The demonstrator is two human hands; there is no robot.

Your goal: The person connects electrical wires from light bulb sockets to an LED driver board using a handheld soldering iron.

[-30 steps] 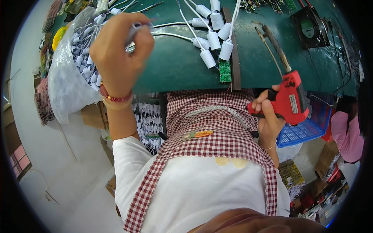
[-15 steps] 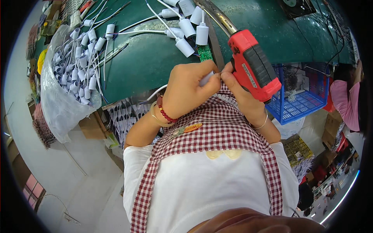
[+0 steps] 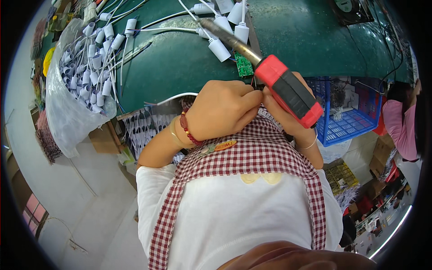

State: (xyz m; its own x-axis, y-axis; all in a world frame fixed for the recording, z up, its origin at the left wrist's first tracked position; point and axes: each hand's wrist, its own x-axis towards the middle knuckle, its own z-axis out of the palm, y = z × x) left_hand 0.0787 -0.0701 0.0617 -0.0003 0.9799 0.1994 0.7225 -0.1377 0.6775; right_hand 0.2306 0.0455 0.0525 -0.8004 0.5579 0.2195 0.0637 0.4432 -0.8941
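Observation:
A red soldering gun with a black grip lies across my right hand, its metal barrel pointing up and left over the bench. That hand is closed round it, thumb and fingertips meeting my left hand's. My left hand is curled closed, its back turned up, and hides the white lamp holder that showed in it earlier. A white cable runs out beside that wrist. Thin wires rise between the fingertips, close to a green circuit board on the bench edge.
White lamp holders with cables lie on the green bench ahead. A clear plastic bag at left holds many more. A blue crate stands right, below the bench. Another person in pink sits at far right.
My left hand has rolled over, so the lamp holder in it no longer shows. The soldering gun's barrel has swung lower and leftward, and more of the circuit board is visible.

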